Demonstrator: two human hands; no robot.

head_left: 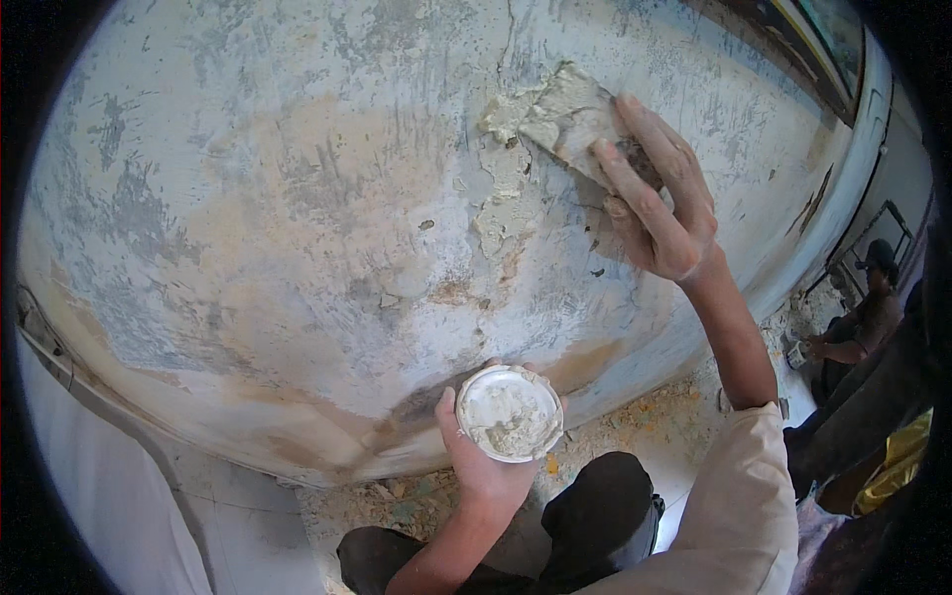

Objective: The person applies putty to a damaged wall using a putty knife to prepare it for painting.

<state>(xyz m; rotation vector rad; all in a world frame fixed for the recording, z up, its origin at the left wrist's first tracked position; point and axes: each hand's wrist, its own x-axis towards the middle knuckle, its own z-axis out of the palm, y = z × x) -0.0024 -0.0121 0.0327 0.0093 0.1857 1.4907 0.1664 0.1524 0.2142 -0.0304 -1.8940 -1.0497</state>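
Putty knife (567, 117): one, broad flat blade coated in pale filler, pressed flat against the wall (248, 218) in the upper middle of the view, at the top of a ragged patch of fresh filler (501, 188). Handle hidden under the hand

Right hand (659, 203): fingers (620, 174) extended and laid over the back of the blade, holding it to the wall; thumb not visible. Forearm runs down to a cream sleeve (739, 496) at lower right

Container: one small round bowl (510, 413), white rim, holding a lump of off-white filler that covers most of its inside. It sits low in the middle of the view, well below the knife, near the wall's lower edge

Left hand (476, 461): cups the bowl from below, fingers wrapped round its underside, thumb up along the left rim

Wall: curved by the lens, pale grey-blue paint worn through to tan and white patches, scrape marks, a thin crack running up from the knife

Floor (654, 421): light tiles strewn with yellowish debris and paint flakes at the wall's foot. Wearer's dark trousers (595, 516) at the bottom edge

Other people: one, seated at far right in a dark cap (878, 256), apart from the wearer; what that person's hand holds is too small to tell
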